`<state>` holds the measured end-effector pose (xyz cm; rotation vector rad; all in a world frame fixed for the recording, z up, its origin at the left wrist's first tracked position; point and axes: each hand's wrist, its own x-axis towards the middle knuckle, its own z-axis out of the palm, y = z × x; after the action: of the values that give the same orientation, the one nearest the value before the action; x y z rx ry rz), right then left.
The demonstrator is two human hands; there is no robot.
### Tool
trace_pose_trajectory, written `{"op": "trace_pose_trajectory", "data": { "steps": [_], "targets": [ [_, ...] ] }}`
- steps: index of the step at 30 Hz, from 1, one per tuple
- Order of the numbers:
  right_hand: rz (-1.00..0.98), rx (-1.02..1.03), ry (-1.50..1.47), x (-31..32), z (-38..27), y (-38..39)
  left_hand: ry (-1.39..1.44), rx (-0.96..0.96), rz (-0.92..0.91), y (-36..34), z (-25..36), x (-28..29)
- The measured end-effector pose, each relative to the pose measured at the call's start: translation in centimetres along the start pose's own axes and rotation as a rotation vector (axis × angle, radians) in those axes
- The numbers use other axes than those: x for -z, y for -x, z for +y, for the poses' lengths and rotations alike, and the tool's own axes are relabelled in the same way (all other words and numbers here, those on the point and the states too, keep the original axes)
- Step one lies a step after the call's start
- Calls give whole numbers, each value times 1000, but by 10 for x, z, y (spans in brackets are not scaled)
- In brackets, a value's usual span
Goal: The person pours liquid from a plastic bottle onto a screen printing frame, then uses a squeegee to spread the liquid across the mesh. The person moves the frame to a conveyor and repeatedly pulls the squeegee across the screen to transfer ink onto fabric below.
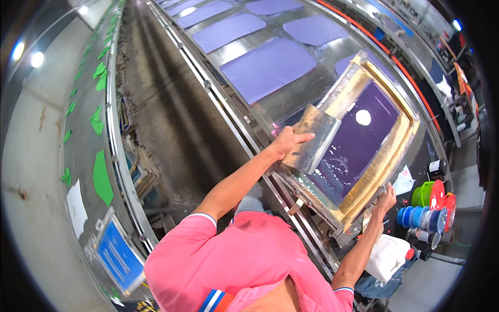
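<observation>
My left hand (290, 140) grips a broad squeegee (317, 145) with a wooden handle and greyish blade, tilted at the left side of a screen-printing frame (401, 139). The screen (356, 143) inside is dark purple with a white round spot and pale flecks, framed in worn yellowish material. My right hand (384, 197) is curled just beside the frame's lower right edge; what its fingers hold is too small to make out. A pale triangular piece (403, 182) lies just above that hand.
Lilac panels (267, 70) lie on the long printing table (332, 52) ahead. An aisle (176, 130) runs left of it, beside another table (83, 145) with green pieces and a blue screen (118, 249). Paint tubs (421, 218) and a white jug (384, 257) stand at right.
</observation>
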<state>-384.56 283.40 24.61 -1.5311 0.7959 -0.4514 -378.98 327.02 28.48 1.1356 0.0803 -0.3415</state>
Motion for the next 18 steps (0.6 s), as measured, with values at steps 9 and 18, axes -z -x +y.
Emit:
{"op": "trace_pose_trajectory", "data": {
  "steps": [9, 18],
  "targets": [
    [324, -117, 76, -22, 58, 29, -120, 305, -111, -102, -2, 51],
    [302, -175, 94, -31, 59, 38, -16, 441, -77, -106, -15, 73]
  ]
}}
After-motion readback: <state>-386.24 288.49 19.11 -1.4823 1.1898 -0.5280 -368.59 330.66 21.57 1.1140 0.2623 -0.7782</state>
